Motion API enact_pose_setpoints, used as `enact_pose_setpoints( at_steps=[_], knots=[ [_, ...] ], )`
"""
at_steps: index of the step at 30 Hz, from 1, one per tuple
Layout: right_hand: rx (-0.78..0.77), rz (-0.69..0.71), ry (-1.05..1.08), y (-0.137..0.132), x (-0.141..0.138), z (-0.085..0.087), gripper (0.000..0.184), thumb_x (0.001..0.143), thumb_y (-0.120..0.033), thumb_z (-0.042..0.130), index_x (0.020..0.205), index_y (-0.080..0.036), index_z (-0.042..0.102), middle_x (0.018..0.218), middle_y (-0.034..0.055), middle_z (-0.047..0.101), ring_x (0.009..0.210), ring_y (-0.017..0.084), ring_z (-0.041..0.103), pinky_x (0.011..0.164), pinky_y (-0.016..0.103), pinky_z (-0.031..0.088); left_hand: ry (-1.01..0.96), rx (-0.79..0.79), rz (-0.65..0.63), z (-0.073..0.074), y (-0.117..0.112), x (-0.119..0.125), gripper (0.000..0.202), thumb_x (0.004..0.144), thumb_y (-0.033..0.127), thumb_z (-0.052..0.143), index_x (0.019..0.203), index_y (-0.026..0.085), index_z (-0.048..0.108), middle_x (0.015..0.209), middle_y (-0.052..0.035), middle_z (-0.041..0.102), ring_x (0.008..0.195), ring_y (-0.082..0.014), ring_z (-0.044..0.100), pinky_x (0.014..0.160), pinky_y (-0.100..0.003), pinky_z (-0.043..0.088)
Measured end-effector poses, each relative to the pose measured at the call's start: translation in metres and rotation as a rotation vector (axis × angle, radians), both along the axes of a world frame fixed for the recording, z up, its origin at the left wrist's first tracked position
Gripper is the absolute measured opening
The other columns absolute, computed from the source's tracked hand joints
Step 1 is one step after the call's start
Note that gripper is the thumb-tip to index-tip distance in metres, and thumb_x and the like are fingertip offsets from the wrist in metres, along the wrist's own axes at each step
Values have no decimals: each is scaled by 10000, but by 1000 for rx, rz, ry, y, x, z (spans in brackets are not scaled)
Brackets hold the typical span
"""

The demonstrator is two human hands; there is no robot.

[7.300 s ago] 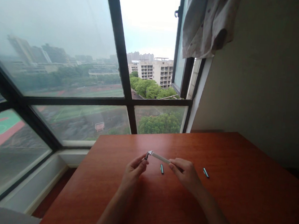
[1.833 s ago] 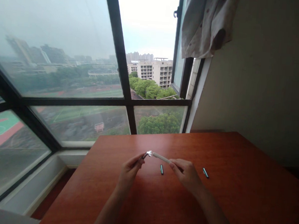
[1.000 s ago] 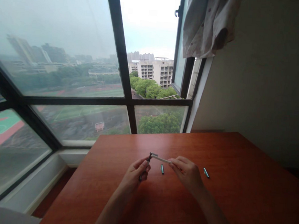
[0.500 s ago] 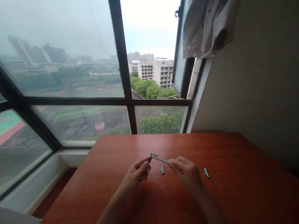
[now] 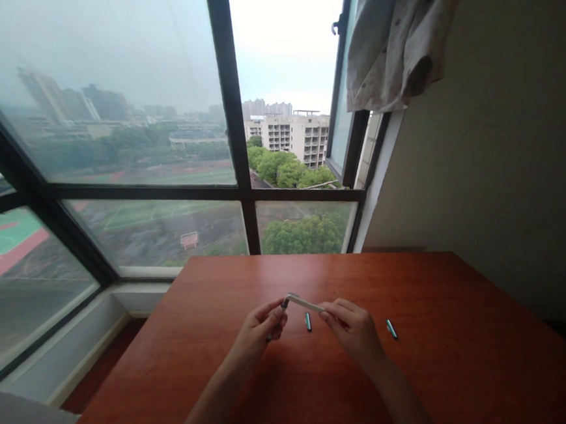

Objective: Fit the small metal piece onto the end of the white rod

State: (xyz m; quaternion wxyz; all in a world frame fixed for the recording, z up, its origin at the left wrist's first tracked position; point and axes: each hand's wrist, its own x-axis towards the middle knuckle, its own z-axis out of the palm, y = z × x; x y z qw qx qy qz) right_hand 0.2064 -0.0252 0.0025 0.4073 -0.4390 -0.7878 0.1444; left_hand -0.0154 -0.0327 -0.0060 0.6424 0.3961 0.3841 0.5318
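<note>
Head view showed the left hand (image 5: 260,324) pinching a dark tool (image 5: 284,303) and the right hand (image 5: 352,323) a pale stick (image 5: 309,304), tips seemingly meeting above the table (image 5: 415,281), a joining-up that likely called for steady alignment.

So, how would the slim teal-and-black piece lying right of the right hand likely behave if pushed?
The slim teal-and-black piece probably slides easily: the reddish-brown wood-grain tabletop beneath looks smooth and glossy. Small and slim, it is likely light. Its straight outline suggests stiffness.
</note>
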Motion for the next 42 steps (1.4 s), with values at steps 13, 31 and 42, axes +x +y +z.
enact_pose_setpoints(
  at_steps=[13,31,42],
  knots=[
    [-92,72,169,-2,0,9,318,928,-374,470,906,-169,712,733,49,662,658,164,593,595,248,423,-47,23,88,2,1,-5,431,684,365,786,1056,160,717,664,-23,595,565,-88,437,543,-233,295],
    [-104,102,73,-1,5,8,379,942,-402,425,941,-169,723,695,47,663,642,165,578,588,250,418,240,163,189,12,-1,-11,315,687,306,768,978,184,765,696,-37,645,631,-137,465,600,-248,367],
    [-100,125,31,-1,6,10,350,941,-372,443,880,-165,719,653,23,631,582,135,539,543,238,356,303,173,180,14,-2,-10,288,685,298,756,957,205,774,699,-31,653,628,-138,470,604,-252,375]
  ],
)
